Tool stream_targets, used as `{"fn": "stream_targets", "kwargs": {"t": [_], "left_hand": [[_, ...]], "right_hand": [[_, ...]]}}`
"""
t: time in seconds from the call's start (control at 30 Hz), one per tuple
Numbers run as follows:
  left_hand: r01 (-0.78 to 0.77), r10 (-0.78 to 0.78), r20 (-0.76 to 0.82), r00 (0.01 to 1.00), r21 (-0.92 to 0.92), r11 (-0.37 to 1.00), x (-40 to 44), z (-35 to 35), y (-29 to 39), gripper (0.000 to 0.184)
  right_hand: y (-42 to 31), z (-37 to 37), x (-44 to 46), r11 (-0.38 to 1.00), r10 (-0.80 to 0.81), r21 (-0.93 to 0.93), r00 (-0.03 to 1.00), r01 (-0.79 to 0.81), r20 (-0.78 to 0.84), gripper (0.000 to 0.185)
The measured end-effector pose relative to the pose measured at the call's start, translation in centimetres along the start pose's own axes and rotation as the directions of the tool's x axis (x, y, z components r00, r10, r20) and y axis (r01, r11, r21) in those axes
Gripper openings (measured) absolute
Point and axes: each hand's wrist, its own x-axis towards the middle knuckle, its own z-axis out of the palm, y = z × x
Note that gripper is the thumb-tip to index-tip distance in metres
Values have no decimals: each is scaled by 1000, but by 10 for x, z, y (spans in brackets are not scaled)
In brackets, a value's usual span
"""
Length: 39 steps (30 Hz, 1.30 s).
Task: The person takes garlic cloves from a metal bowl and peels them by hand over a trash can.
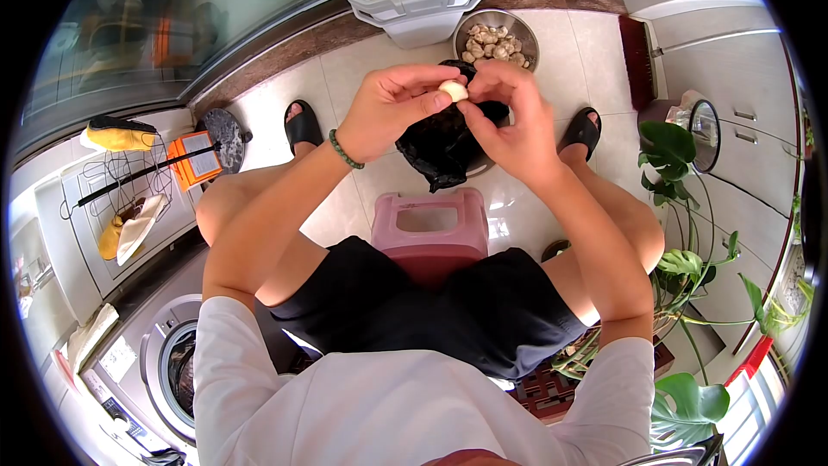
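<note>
A pale, smooth garlic clove is held up between my two hands. My left hand pinches it between thumb and forefinger, with a green bead bracelet on the wrist. From the other side, my right hand has its thumb and fingertips closed in at the clove's edge. Right below them is a black plastic bag, its mouth open and its inside too dark to make out. Beyond the hands, a steel bowl on the floor holds several whole garlic bulbs.
A pink plastic stool stands between my knees. Behind the bag is a grey-white bin with a screen on top. Potted leafy plants reach in from the right. At left are a wire rack and a washing machine.
</note>
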Motion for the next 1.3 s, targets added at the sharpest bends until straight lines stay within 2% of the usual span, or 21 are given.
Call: {"fn": "stream_targets", "kwargs": {"t": [0.07,0.17,0.27,0.33,0.43,0.6,0.67,0.7,0.77,0.9,0.97,1.17,1.3], "left_hand": [[17,-17,-6,1000,8,1000,-1,0,2,33],[45,-44,-15,999,37,998,-2,-3,2,30],[60,-58,-29,998,60,996,-2,-1,3,30],[65,-63,-41,997,63,996,-2,-1,4,30],[49,-49,-15,999,61,997,-3,-3,0,30],[124,-124,-38,992,0,992,-4,-5,-4,30],[131,-132,-34,991,-6,991,-4,-5,-4,30],[137,-137,-33,990,-12,990,-4,-5,-3,31],[152,-153,-34,988,-25,988,-4,-3,0,31],[163,-165,-33,986,-62,985,-3,-3,-4,32],[174,-177,-26,984,-78,982,-3,-5,-6,32],[198,-205,-43,978,-120,973,-2,-6,-7,31],[210,-217,-50,975,-119,970,-2,-5,-7,31]], "right_hand": [[2,1,-3,994,-34,103,996,26,82,46],[0,1,-3,995,-22,101,989,8,144,45],[0,4,-1,994,-48,102,993,37,105,45],[1,2,-1,994,-36,105,989,20,147,46],[-4,2,0,994,-15,107,981,-6,195,48],[-4,2,1,992,-25,123,980,1,197,49],[-3,-1,1,997,17,65,965,-35,263,49],[-3,1,0,997,17,65,965,-36,263,49],[-2,5,-4,978,22,200,986,-56,167,49],[-2,4,-4,977,39,197,983,-75,178,48],[-6,0,1,996,-29,92,970,7,243,48],[-9,0,3,1000,-2,7,967,0,254,48],[-9,1,3,999,22,38,968,-32,249,50]]}}
